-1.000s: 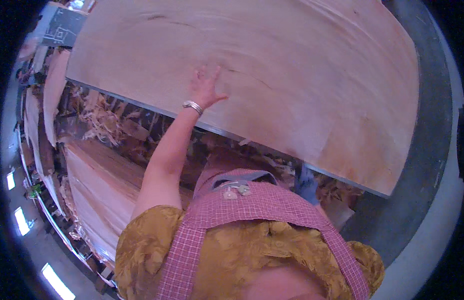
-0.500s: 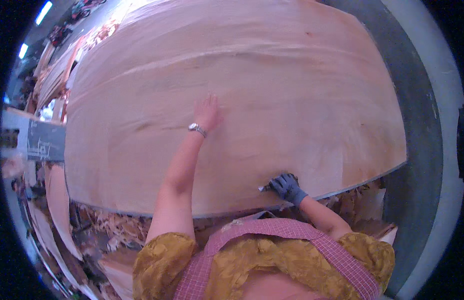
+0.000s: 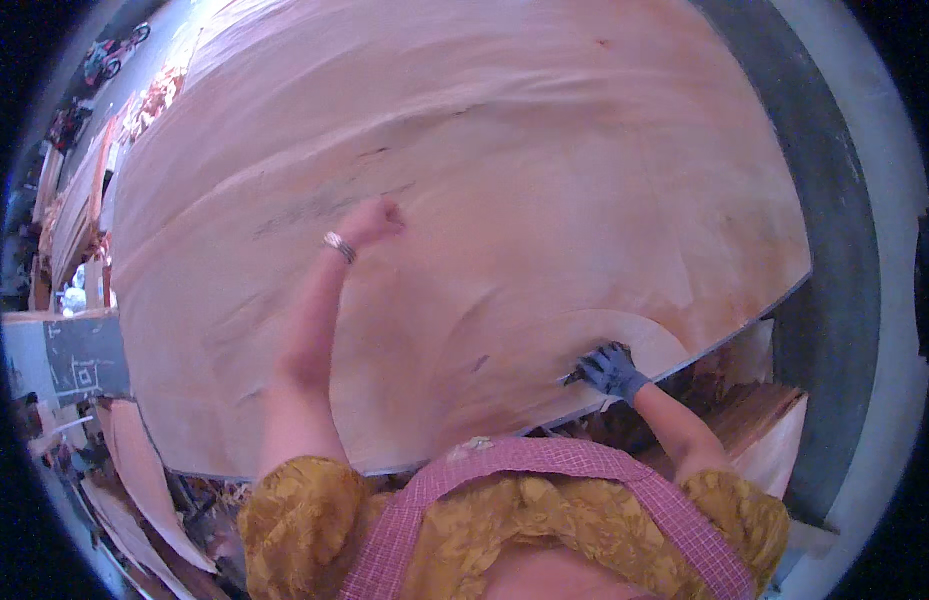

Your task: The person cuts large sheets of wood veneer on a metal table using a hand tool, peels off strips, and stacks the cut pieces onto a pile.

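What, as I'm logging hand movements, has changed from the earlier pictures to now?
The left hand, open before, has curled its fingers and moved left, away from the right hand. The latter, gloved, has come from below the near edge of the wood sheet onto its top, holding a small dark tool. The wristband stays on.

The wood sheet (image 3: 544, 200) reads pinkish tan on my remote feed, with darker streaks and wavy bands; the glove (image 3: 610, 370) is blue-grey; the bracelet (image 3: 339, 247) silvery; I see a mottled mustard blouse (image 3: 304, 520) and a pink apron (image 3: 544, 457) with pale checks.
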Demonstrator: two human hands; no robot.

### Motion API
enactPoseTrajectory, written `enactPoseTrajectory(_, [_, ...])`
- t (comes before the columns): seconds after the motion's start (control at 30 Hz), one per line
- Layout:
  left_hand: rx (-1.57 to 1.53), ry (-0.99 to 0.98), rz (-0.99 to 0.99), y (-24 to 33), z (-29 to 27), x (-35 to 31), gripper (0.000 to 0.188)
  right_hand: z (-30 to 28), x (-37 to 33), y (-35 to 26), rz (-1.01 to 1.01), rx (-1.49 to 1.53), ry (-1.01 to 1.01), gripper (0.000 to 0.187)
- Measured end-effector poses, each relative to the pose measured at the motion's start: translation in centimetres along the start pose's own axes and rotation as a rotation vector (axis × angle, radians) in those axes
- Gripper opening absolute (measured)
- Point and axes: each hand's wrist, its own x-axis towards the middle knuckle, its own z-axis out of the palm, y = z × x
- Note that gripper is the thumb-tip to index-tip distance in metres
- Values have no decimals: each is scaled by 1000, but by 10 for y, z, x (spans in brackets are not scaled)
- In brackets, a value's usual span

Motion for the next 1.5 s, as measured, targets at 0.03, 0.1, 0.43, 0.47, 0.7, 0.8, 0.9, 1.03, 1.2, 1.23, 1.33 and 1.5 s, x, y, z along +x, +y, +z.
enactPoseTrajectory(0.03, [30,-33,-35,-8,-23,3,26,3,-3,-7,34,7,7,26])
enactPoseTrajectory(0.1, [-69,-21,-6,-86,-65,2,27,14,-3,0,25,35,43,25])
enactPoseTrajectory(0.43, [816,1196,-213,-28,-121,-65,57,10,3,-3,69,-23,58,24])
enactPoseTrajectory(0.47, [816,1272,-41,-31,-81,-85,62,12,9,-2,46,-38,94,24])
enactPoseTrajectory(0.7, [479,817,-259,41,139,-267,67,21,14,3,89,48,41,23])
enactPoseTrajectory(0.8, [371,811,-492,42,174,-340,69,21,19,-3,104,41,39,24])
enactPoseTrajectory(0.9, [290,827,-548,17,198,-401,62,5,40,0,136,71,52,24])
enactPoseTrajectory(1.03, [220,844,-653,-11,203,-477,51,-31,71,-13,204,264,-76,26])
enactPoseTrajectory(1.2, [199,1067,-684,-70,193,-579,32,-64,111,-60,233,182,-65,12])
enactPoseTrajectory(1.23, [152,1070,-680,-85,168,-595,27,-42,106,-56,303,76,57,16])
enactPoseTrajectory(1.33, [58,1111,-659,-132,108,-652,19,13,123,-97,621,212,426,18])
enactPoseTrajectory(1.5, [-36,1252,-540,-233,1,-752,24,65,243,-242,641,973,516,30])
